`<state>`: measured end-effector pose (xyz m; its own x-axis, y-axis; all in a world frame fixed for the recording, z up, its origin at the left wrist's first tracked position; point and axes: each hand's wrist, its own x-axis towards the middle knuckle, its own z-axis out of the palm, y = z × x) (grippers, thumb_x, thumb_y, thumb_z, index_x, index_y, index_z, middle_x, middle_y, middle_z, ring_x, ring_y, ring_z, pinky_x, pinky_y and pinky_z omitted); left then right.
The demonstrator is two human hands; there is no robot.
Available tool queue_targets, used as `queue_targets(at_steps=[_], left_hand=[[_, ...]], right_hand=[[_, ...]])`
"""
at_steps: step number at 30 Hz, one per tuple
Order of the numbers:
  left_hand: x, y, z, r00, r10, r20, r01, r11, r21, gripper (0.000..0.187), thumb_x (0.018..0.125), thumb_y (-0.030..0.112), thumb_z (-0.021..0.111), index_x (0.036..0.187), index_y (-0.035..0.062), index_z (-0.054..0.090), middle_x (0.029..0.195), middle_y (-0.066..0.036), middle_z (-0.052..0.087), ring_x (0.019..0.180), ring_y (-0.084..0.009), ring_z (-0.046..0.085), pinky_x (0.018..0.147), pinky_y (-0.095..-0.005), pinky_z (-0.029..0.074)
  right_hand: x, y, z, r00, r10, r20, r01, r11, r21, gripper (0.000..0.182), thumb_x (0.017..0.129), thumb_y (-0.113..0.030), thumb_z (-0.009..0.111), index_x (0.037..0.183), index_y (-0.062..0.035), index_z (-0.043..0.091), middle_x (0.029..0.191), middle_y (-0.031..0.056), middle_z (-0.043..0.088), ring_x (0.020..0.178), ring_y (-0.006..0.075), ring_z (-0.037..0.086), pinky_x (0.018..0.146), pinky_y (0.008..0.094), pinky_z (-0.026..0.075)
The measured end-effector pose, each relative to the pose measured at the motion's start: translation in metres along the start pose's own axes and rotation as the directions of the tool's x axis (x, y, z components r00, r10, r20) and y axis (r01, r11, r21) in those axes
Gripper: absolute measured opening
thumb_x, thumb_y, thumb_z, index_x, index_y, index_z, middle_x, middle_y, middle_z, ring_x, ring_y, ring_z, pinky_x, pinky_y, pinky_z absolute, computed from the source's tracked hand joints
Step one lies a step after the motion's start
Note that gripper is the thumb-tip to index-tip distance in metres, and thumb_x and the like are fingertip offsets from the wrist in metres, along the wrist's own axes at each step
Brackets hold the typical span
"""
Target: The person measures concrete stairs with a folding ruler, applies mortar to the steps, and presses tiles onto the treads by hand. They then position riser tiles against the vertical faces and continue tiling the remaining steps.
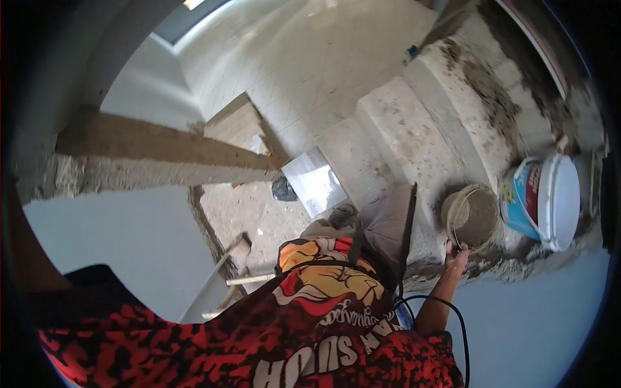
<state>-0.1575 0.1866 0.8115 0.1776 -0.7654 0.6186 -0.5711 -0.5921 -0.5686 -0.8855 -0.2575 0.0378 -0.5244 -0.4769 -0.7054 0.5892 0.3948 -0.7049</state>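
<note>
My right hand [457, 255] is at the near rim of a round, mud-coloured bucket [472, 216], its fingers bent against the edge. The bucket stands on a rough concrete step, and a thin wire handle crosses its opening. Right beside it is a blue and white paint pail [527, 194] with a white lid, tilted in this view. My left arm reaches out toward the left edge of the picture, and its hand is out of view.
Concrete steps [404, 129] rise to the right. A shiny square tile [315, 181] lies by my feet next to a black bag [283, 189]. Wooden-handled tools [239, 255] lie below it. A wall edge [155, 174] juts in from the left.
</note>
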Motion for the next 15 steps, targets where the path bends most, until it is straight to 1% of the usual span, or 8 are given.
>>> queue_targets(at_steps=[2,4,6,8,10,12,13,15], left_hand=[[-0.018,-0.004,-0.030,0.998,-0.034,0.045,0.030,0.997,0.071,0.047,0.092,0.027,0.052,0.130,0.0020,0.040,0.110,-0.019,0.058,0.091,-0.0340,0.058,0.078,-0.0481,0.049],[-0.031,-0.004,-0.063,0.994,-0.064,0.092,0.050,0.988,0.147,0.047,0.092,0.027,0.052,0.130,0.0020,0.041,0.110,-0.020,0.058,0.091,-0.0341,0.058,0.078,-0.0482,0.049],[-0.035,-0.003,-0.091,0.986,-0.084,0.144,0.052,0.976,0.213,0.046,0.092,0.027,0.053,0.130,0.0020,0.041,0.110,-0.020,0.058,0.092,-0.0343,0.058,0.078,-0.0483,0.049],[-0.037,-0.003,-0.110,0.977,-0.102,0.186,0.049,0.962,0.267,0.046,0.092,0.027,0.053,0.129,0.0020,0.041,0.110,-0.020,0.058,0.092,-0.0344,0.058,0.079,-0.0484,0.049],[-0.040,-0.002,-0.127,0.968,-0.122,0.218,0.048,0.947,0.316,0.046,0.092,0.027,0.053,0.129,0.0020,0.042,0.110,-0.020,0.058,0.092,-0.0346,0.058,0.079,-0.0485,0.048],[-0.041,-0.001,-0.140,0.959,-0.140,0.246,0.045,0.934,0.355,0.046,0.092,0.028,0.053,0.129,0.0020,0.042,0.110,-0.020,0.058,0.092,-0.0347,0.058,0.079,-0.0486,0.048],[-0.043,0.001,-0.146,0.955,-0.150,0.254,0.046,0.926,0.374,0.046,0.092,0.028,0.053,0.129,0.0020,0.042,0.110,-0.020,0.058,0.092,-0.0348,0.058,0.079,-0.0487,0.048],[-0.040,0.005,-0.162,0.949,-0.163,0.270,0.038,0.908,0.416,0.046,0.092,0.028,0.053,0.129,0.0020,0.043,0.110,-0.020,0.058,0.093,-0.0350,0.058,0.080,-0.0488,0.048]], right_hand=[[-0.022,-0.012,0.037,1.000,-0.012,0.025,0.013,0.999,-0.038,0.025,0.091,-0.016,0.045,0.109,-0.0010,0.054,0.098,0.0112,0.061,0.088,0.0251,0.063,0.072,0.0400,0.058],[-0.036,-0.020,0.071,0.983,0.021,0.182,0.022,0.973,-0.229,0.028,0.091,-0.016,0.046,0.113,-0.0003,0.053,0.105,0.0124,0.060,0.087,0.0229,0.063,0.070,0.0358,0.058],[-0.043,-0.022,0.104,0.974,0.059,0.217,0.008,0.955,-0.297,0.029,0.090,-0.014,0.049,0.115,-0.0001,0.051,0.109,0.0131,0.059,0.086,0.0222,0.064,0.067,0.0331,0.059],[-0.045,-0.020,0.137,0.886,0.136,0.444,0.103,0.875,-0.473,0.032,0.088,-0.012,0.052,0.118,-0.0004,0.050,0.109,0.0127,0.059,0.083,0.0223,0.064,0.065,0.0329,0.059],[-0.092,-0.007,0.192,0.877,0.158,0.453,0.126,0.835,-0.536,0.035,0.086,-0.012,0.055,0.119,-0.0007,0.048,0.109,0.0119,0.059,0.087,0.0219,0.063,0.065,0.0333,0.058],[-0.097,0.009,0.222,0.794,0.284,0.537,0.225,0.684,-0.694,0.038,0.085,-0.012,0.057,0.121,-0.0017,0.047,0.110,0.0118,0.058,0.088,0.0217,0.062,0.066,0.0342,0.057],[-0.111,0.023,0.242,0.788,0.295,0.541,0.230,0.675,-0.701,0.038,0.085,-0.012,0.057,0.121,-0.0017,0.047,0.110,0.0118,0.058,0.088,0.0217,0.062,0.066,0.0342,0.057],[-0.144,0.053,0.276,0.754,0.386,0.532,0.338,0.466,-0.818,0.043,0.084,-0.011,0.058,0.124,-0.0033,0.045,0.110,0.0126,0.058,0.088,0.0224,0.061,0.068,0.0358,0.057]])
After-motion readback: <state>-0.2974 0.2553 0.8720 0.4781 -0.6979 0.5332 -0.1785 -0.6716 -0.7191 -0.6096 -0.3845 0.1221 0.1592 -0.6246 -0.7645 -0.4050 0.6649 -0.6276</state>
